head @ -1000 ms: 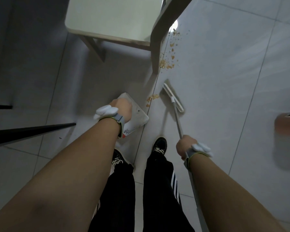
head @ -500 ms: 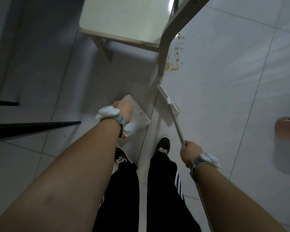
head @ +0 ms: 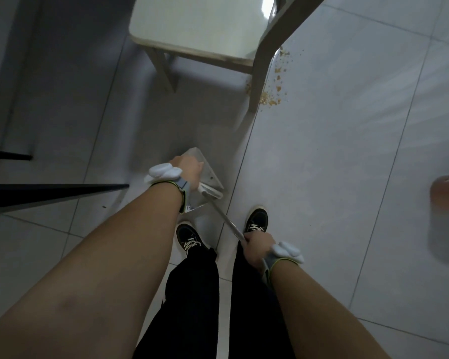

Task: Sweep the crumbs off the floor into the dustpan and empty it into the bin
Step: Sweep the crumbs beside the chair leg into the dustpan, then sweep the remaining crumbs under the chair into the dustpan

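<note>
Crumbs [head: 270,98] lay scattered by the chair leg [head: 257,81], well apart from the dustpan [head: 209,177] my left hand [head: 188,168] gripped and the broom [head: 213,194] my right hand [head: 257,244] clutched at its mouth. Most sweeping, I judged, remained, and the emptying; no bin showed for certain. Writing on the pan's label was too small to read.
</note>
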Demonstrator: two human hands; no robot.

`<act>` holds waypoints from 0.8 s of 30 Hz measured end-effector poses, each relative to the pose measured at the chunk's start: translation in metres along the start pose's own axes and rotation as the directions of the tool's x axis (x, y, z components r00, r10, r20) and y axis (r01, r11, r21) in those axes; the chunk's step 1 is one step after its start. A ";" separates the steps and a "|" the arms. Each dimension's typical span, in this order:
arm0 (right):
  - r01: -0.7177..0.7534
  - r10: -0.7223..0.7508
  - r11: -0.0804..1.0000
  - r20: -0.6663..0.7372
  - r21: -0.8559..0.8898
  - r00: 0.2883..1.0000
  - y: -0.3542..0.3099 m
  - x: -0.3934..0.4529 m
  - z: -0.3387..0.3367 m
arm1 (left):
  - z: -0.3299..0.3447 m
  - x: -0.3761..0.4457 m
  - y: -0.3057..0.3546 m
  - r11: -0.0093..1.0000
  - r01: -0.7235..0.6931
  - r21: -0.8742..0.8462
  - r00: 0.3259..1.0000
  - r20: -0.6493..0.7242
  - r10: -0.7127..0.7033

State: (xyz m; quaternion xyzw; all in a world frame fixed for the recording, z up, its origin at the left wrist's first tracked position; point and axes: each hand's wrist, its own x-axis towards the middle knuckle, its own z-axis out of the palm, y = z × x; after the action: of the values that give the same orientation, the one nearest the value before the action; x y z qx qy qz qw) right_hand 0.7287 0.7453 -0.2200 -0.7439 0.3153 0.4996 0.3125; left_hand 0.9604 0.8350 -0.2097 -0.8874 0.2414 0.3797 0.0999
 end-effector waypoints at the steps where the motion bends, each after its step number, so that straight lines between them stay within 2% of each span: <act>1: 0.010 -0.010 1.000 -0.012 -0.008 1.000 0.003 -0.003 -0.002 | 0.000 -0.002 0.001 1.000 -0.008 0.016 1.000 -0.010 0.008; 3: -0.001 0.002 1.000 -0.071 0.015 0.997 0.015 -0.010 -0.010 | -0.001 -0.009 0.008 0.999 -0.034 0.040 0.999 -0.004 0.034; 6: -0.031 0.054 0.987 -0.146 0.160 0.988 0.045 -0.025 -0.036 | -0.002 -0.018 0.025 1.000 -0.007 0.010 1.000 -0.001 0.007; 10: -0.103 0.151 0.956 -0.157 0.275 0.976 0.068 -0.034 -0.073 | -0.010 -0.024 0.050 1.000 -0.021 0.008 1.000 0.000 0.021; 16: -0.092 0.261 0.834 -0.241 0.545 0.935 0.108 -0.051 -0.129 | -0.054 -0.050 0.116 0.994 0.001 -0.106 1.000 0.009 0.000; 18: -0.114 0.319 0.779 -0.234 0.616 0.918 0.129 -0.056 -0.140 | -0.066 -0.055 0.129 0.989 0.014 -0.148 1.000 -0.020 -0.017; 21: -0.215 0.463 0.626 -0.136 0.750 0.876 0.175 -0.075 -0.162 | -0.098 -0.071 0.166 0.977 0.008 -0.212 0.999 -0.042 -0.017; 24: -0.280 0.529 0.651 -0.158 0.706 0.834 0.205 -0.104 -0.186 | -0.130 -0.087 0.205 0.949 -0.054 -0.312 0.997 -0.064 0.035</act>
State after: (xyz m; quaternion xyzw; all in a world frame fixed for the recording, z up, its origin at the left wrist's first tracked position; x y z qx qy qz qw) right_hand 0.6387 0.4918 -0.0964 -0.5704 0.6806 0.2731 0.3699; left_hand 0.8868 0.6421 -0.0561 -0.8969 0.2008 0.3896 -0.0579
